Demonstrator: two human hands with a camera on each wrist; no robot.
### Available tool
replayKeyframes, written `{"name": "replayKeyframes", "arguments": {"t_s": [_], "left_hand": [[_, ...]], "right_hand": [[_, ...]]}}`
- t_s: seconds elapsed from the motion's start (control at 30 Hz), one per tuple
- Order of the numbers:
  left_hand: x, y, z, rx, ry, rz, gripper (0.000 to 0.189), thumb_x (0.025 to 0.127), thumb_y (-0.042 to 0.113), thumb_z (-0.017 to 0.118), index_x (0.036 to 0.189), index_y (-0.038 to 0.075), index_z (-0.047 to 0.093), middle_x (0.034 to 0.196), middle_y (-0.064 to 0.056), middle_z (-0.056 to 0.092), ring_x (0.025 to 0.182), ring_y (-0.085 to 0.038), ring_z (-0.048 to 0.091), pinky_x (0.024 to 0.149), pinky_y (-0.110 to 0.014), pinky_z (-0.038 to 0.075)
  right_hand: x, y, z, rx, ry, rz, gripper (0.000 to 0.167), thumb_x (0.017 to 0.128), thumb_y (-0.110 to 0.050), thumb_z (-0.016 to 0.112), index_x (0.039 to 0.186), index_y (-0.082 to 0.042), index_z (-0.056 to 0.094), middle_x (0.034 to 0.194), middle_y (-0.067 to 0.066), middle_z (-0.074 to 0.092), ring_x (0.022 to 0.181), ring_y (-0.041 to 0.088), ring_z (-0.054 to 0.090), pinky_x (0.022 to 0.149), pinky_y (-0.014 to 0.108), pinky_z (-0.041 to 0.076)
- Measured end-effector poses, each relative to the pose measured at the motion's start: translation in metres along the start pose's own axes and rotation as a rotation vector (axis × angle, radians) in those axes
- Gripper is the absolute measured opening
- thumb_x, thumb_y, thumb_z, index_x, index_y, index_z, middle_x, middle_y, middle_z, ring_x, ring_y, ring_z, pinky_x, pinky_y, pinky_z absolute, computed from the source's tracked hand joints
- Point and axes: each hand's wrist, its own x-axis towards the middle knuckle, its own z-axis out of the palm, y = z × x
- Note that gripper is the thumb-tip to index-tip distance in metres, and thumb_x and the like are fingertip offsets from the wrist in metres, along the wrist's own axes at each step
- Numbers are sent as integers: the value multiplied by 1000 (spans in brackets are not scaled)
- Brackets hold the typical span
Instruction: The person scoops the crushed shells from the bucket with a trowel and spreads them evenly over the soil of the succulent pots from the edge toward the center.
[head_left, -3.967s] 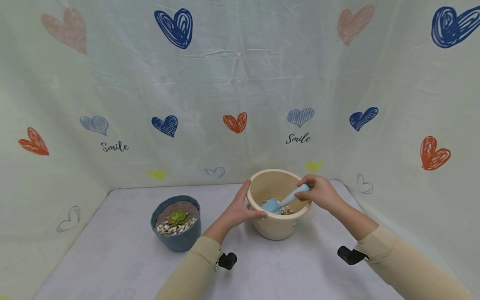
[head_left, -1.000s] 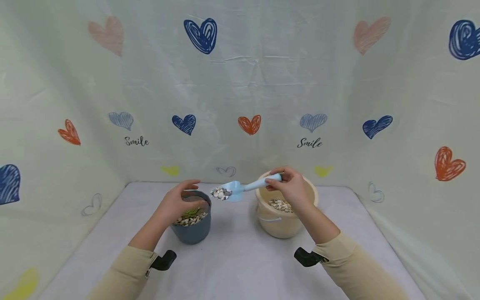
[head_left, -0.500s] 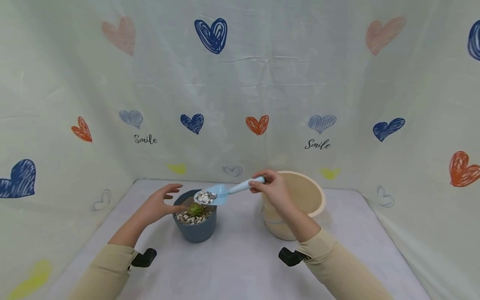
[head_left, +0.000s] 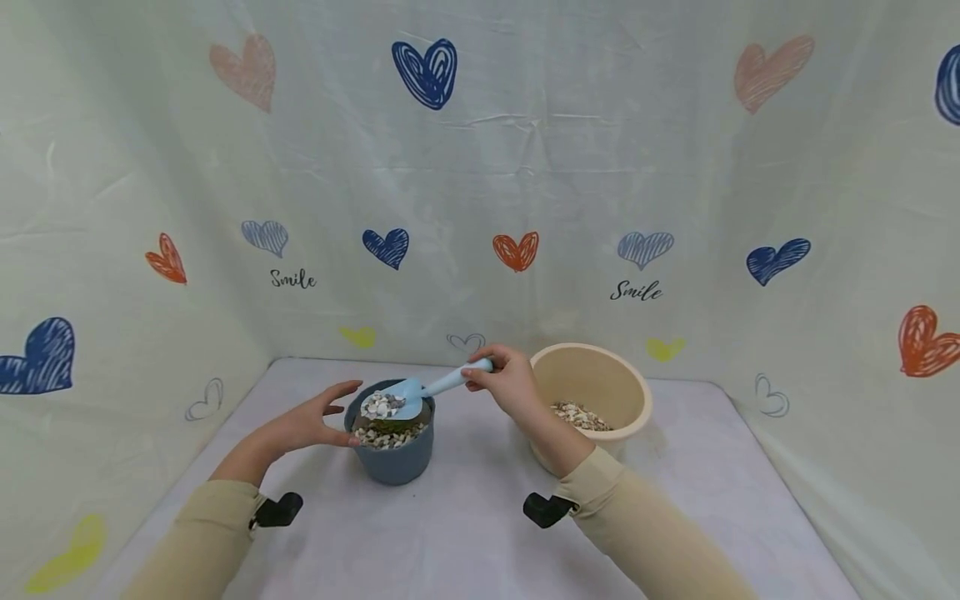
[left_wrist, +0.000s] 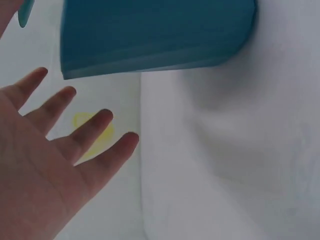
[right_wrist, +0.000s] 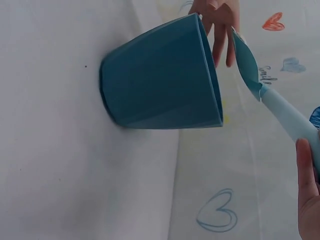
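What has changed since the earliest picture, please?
The right hand carried the scoop, now bearing pebbles, leftward from the cream pot to over the blue pot. The left hand released the cream pot, moving left to the blue pot. Both stayed upright.

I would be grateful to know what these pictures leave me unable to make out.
- Head view: most of the succulent, behind the trowel and its pebbles.
- Head view: part of the cream pot, behind the right forearm.
- Left wrist view: the blue pot's rim, cut off by the top edge.
- Right wrist view: much of the right hand, cut off by the right edge.
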Motion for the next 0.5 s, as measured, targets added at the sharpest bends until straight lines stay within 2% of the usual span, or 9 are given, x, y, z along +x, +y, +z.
{"name": "replayKeyframes", "arguments": {"t_s": [0.23, 0.5], "left_hand": [[7, -17, 3, -82, -67, -43, 109, 78, 21, 83, 157, 9, 9, 158, -26, 6, 139, -56, 11, 101, -72, 25], [15, -30, 7, -154, -84, -22, 114, 76, 20, 83, 158, 15, 4, 159, -24, 1, 139, -56, 4, 101, -76, 17]], "right_hand": [[6, 9, 14, -24, -8, -5, 16, 84, 7, 71, 100, 8, 68, 92, 19, 67, 70, 18, 70, 69, 32, 59], [10, 11, 24, -39, -5, 21, 18, 82, 7, 73, 99, 7, 68, 89, 16, 67, 68, 19, 70, 67, 32, 59]]}}
